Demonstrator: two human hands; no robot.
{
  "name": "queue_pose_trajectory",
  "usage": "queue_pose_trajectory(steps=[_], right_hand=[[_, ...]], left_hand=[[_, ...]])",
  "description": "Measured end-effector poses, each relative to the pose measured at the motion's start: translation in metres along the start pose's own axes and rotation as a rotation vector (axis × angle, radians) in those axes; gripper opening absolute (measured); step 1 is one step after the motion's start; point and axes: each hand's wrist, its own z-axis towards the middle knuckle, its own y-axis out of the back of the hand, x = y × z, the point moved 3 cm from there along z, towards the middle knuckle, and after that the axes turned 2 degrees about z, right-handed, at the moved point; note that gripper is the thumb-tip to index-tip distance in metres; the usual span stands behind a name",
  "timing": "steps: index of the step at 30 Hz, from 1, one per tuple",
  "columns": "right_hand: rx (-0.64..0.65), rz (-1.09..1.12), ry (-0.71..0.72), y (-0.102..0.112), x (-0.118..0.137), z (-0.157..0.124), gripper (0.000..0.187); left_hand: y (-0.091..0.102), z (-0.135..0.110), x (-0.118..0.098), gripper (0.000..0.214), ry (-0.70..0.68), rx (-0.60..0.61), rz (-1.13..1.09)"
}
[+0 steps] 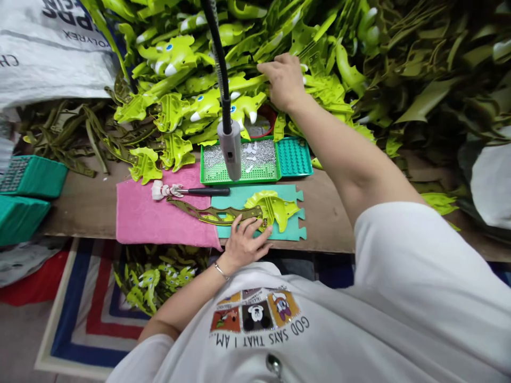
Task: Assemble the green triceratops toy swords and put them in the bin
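Note:
My left hand (246,242) lies with fingers spread on a dinosaur-shaped lime plastic half-shell (277,208) and the long olive-green strip (213,213) joined against it. Both rest across a pink cloth (163,223) and a teal foam mat (295,232). Farther up, my right hand (285,80) reaches into a heap of lime plastic dinosaur pieces (175,56). Its fingers extend left over the pieces, and their tips are partly hidden. Just above the strip lies a hammer (199,191) with a black handle and a head wrapped in white cloth.
A green tray (211,173) of small metal parts adjoins a teal studded tray (297,157). Above them hangs a grey-tipped device on a flexible neck (230,151). Teal blocks (38,173) stand left; olive strips (431,101) pile up right. More lime pieces (149,282) lie below the table edge.

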Motion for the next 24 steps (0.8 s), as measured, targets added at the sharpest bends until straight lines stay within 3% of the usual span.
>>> queue_pose_trajectory(steps=[4,11,16,18,21,24], right_hand=[[0.021,-0.029,0.006,-0.007,-0.005,0.015,0.041],[-0.097,-0.141,-0.123,-0.002,-0.027,-0.009,0.036],[0.036,-0.21,0.055,-0.007,-0.018,-0.014,0.021],[0.07,-0.238,0.09,-0.006,-0.014,-0.013,0.023],[-0.05,-0.262,0.007,0.007,-0.012,-0.011,0.031],[-0.305,-0.219,-0.234,0.035,-0.019,-0.021,0.033]], left_hand=[[0.004,0.003,0.0,0.033,-0.001,-0.057,-0.018],[0.003,0.003,-0.001,0.032,0.004,-0.067,-0.032],[0.003,0.003,0.0,0.034,0.004,-0.085,-0.045],[0.002,0.002,-0.001,0.036,0.0,-0.063,-0.043],[0.001,0.001,-0.001,0.035,-0.004,-0.045,-0.038],[0.0,0.0,0.0,0.033,0.001,-0.051,-0.027]])
